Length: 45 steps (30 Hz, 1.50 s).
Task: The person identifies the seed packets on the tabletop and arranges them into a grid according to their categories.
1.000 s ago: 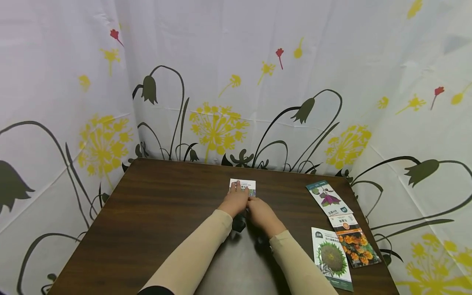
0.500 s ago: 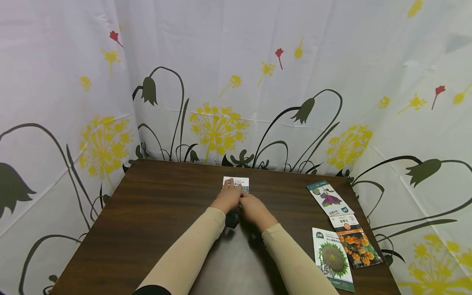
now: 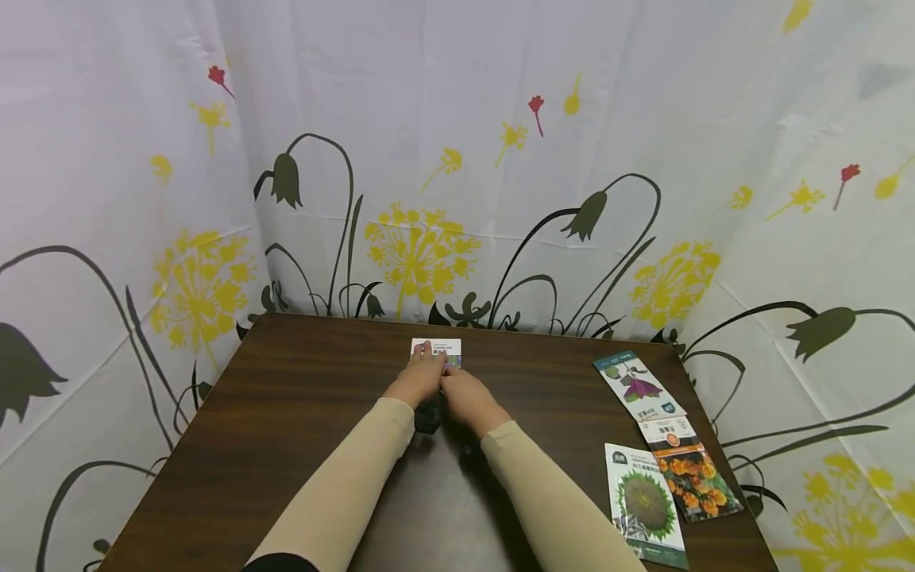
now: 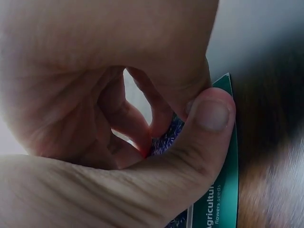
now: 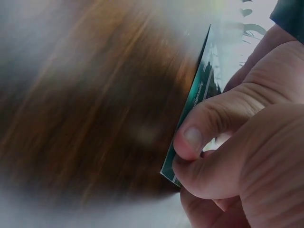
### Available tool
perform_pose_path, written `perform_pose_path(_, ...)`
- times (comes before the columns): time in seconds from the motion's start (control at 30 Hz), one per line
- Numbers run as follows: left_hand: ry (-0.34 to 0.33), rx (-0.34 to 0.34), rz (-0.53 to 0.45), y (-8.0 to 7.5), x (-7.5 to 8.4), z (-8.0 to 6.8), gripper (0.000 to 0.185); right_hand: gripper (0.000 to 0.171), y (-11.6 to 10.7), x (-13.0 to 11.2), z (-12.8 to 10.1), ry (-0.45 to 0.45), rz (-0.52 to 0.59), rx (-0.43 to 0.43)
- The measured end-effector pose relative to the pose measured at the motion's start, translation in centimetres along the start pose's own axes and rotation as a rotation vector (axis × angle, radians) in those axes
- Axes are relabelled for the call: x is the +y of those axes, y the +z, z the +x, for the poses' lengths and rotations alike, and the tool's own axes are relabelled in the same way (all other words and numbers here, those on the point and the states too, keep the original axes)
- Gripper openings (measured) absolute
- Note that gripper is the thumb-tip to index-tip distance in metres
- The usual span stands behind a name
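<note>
A small seed packet [image 3: 449,345], white at the top with purple flowers below, is under both hands near the table's far side. Spread over its printed face are the fingers of my left hand [image 3: 418,381], with the thumb [image 4: 212,116] bent onto the green bottom strip [image 4: 231,166]. My right hand [image 3: 472,401] is curled at the lower right corner, where its thumb [image 5: 194,137] and forefinger pinch the green edge [image 5: 190,102]. Much of the packet is hidden by the hands.
Along the right side of the brown table [image 3: 300,381] lie three more packets: one with a purple flower [image 3: 639,387], one with orange flowers [image 3: 692,477], and one with a green-rimmed round flower head [image 3: 646,504]. A flower-patterned curtain [image 3: 457,119] stands behind.
Both hands and the seed packet between them have shifted left, and slightly toward the far edge. The three packets on the right have stayed where they were.
</note>
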State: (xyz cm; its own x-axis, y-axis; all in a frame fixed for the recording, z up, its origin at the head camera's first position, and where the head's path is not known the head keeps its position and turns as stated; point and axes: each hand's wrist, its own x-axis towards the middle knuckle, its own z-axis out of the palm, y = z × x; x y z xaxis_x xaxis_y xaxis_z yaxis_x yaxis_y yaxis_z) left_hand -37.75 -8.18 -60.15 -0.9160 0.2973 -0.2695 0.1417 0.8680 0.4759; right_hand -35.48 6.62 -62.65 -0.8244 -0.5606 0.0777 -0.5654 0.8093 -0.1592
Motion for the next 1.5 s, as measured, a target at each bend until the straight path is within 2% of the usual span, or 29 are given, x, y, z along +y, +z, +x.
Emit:
perform_pose_path(0.07,0.005,0.005,-0.01,-0.5,-0.5,0.0,0.056,0.036,2.0,0.9,1.2,-0.028,-0.011,0.043)
perform_pose_path(0.13,0.023,0.016,0.003,-0.5,-1.4,0.6,0.056,0.035,2.7,1.0,2.0,-0.042,-0.031,0.058)
perform_pose_path(0.17,0.015,0.005,0.014,-1.1,-1.1,0.1,0.056,0.033,1.9,0.4,2.2,-0.041,-0.038,0.051)
perform_pose_path(0.23,0.021,0.001,0.034,-1.4,-1.3,0.1,0.055,0.033,1.2,-0.3,2.3,-0.043,-0.043,0.046)
perform_pose_path(0.3,0.028,0.001,0.057,-1.7,-1.6,0.1,0.054,0.035,-0.8,-1.8,1.9,-0.022,-0.035,0.007)
perform_pose_path(0.4,0.02,-0.009,0.07,-2.1,-1.5,-0.4,0.053,0.036,-2.5,-3.1,1.5,0.004,-0.03,-0.025)
perform_pose_path(0.53,0.025,-0.003,0.065,-2.2,-1.9,-0.5,0.052,0.034,-2.8,-3.7,1.5,0.017,-0.038,-0.016)
perform_pose_path(0.6,0.033,-0.007,0.061,-2.2,-2.2,-0.5,0.052,0.033,-2.1,-3.6,1.7,0.008,-0.03,-0.001)
perform_pose_path(0.67,0.043,-0.023,0.068,-2.2,-2.4,-0.5,0.053,0.031,-0.6,-2.8,2.2,-0.008,-0.041,0.03)
perform_pose_path(0.8,0.067,-0.046,0.088,-2.2,-2.7,-0.7,0.056,0.033,2.1,-1.3,3.3,-0.015,-0.054,0.028)
perform_pose_path(0.83,0.072,-0.047,0.096,-2.3,-2.6,-0.9,0.057,0.033,2.3,-1.3,3.4,-0.012,-0.051,0.022)
perform_pose_path(0.97,0.091,-0.03,0.105,-2.8,-2.5,-1.5,0.061,0.033,0.4,-2.1,3.0,0.013,0.006,-0.025)
perform_pose_path(1.07,0.081,-0.041,0.098,-3.1,-2.3,-1.7,0.063,0.033,0.4,-2.2,2.9,0.022,0.045,-0.021)
perform_pose_path(1.17,0.06,-0.066,0.107,-3.2,-2.1,-1.7,0.068,0.032,3.4,-0.9,3.5,0.018,0.095,0.028)
perform_pose_path(1.3,0.044,-0.072,0.127,-3.1,-2.0,-1.6,0.077,0.028,7.0,0.6,4.3,0.02,0.108,0.105)
perform_pose_path(1.43,0.017,-0.055,0.134,-3.1,-1.5,-1.4,0.087,0.027,7.3,0.9,4.3,0.022,0.074,0.142)
perform_pose_path(1.5,0.0,-0.046,0.131,-3.0,-1.1,-1.3,0.093,0.029,6.9,0.9,4.0,0.029,0.079,0.131)
